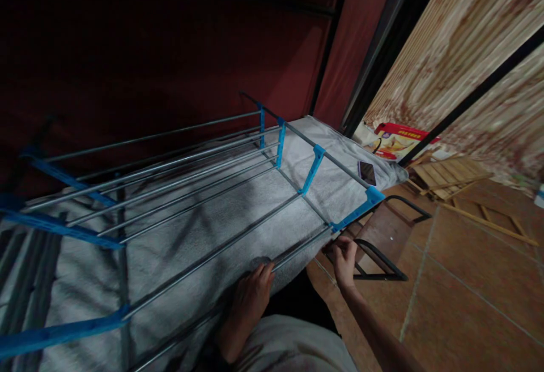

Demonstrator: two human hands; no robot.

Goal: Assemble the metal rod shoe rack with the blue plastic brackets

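A rack of grey metal tubes (212, 256) joined by blue plastic brackets (359, 210) lies across a grey cloth (238, 202). My left hand (254, 288) is closed around the rack's nearest long tube, close to my body. Just below the blue bracket at the rack's near right corner is my right hand (345, 256), with thumb and fingers pinched together by the tube's end. Whatever sits between those fingertips is too small or hidden to make out. More blue brackets hold the tubes at the left end, where loose-looking grey tubes (32, 298) lie side by side.
A phone (366, 172) rests on the cloth's right part. Beyond the edge, a brown seat with black metal frame (385, 236) stands on the tiled floor (459, 304). Wooden slatted pieces (453, 176) and a red and yellow box (402, 141) are farther right. A dark red panel (170, 49) rises behind.
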